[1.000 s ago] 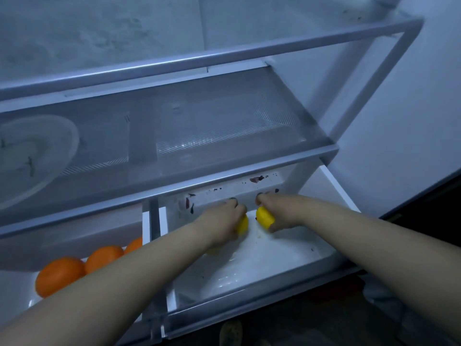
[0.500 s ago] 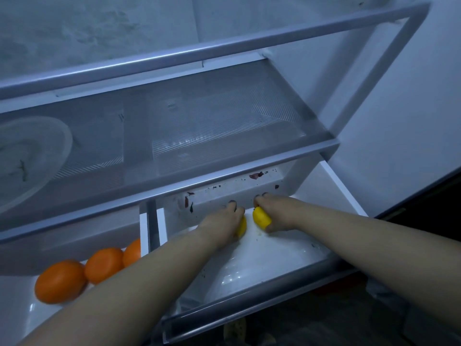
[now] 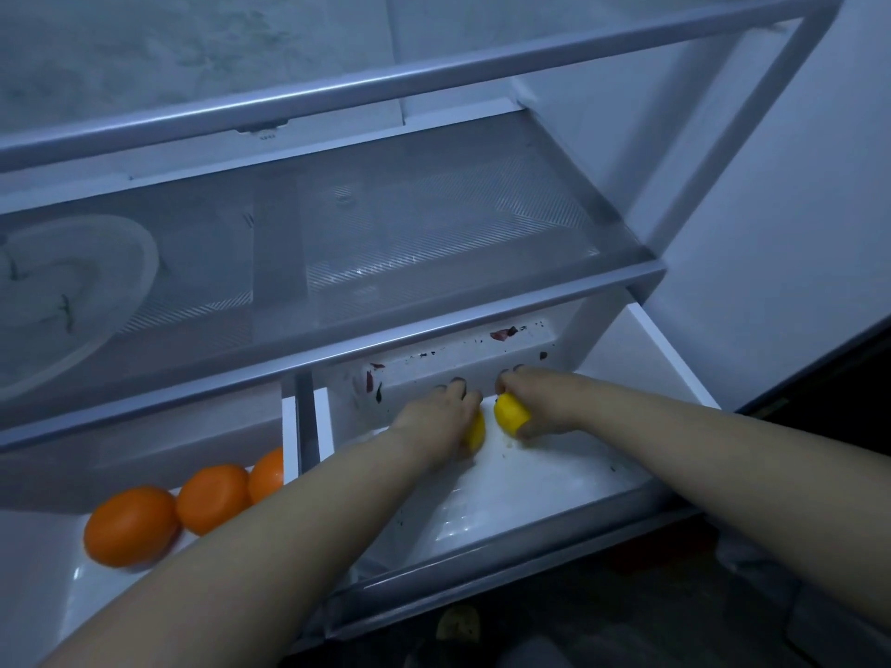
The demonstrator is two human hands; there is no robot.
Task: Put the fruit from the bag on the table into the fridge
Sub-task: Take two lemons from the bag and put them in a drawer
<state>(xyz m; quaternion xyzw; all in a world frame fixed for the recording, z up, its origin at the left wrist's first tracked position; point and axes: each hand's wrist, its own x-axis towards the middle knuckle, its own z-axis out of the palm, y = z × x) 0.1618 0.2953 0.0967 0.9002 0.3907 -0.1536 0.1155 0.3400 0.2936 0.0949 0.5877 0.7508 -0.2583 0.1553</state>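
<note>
Both my hands reach into the pulled-out right fridge drawer (image 3: 675, 388). My left hand (image 3: 441, 417) covers a yellow fruit (image 3: 476, 430), of which only an edge shows. My right hand (image 3: 542, 397) grips a second yellow fruit (image 3: 511, 413) beside it, low near the drawer's floor at the back. The two fruits are close together, with a small gap between them. Three oranges (image 3: 130, 525) lie in a row in the left drawer (image 3: 43, 595).
A glass shelf (image 3: 434, 233) spans above the drawers, with a white plate (image 3: 72, 301) seen at its left. Dark red stains (image 3: 504, 333) mark the right drawer's back wall. A divider (image 3: 306, 426) separates the two drawers. The fridge's white side wall (image 3: 781, 233) stands on the right.
Both hands have stayed at the back of the right drawer with the yellow fruits in them, sinking slightly toward its floor. The oranges have not moved.
</note>
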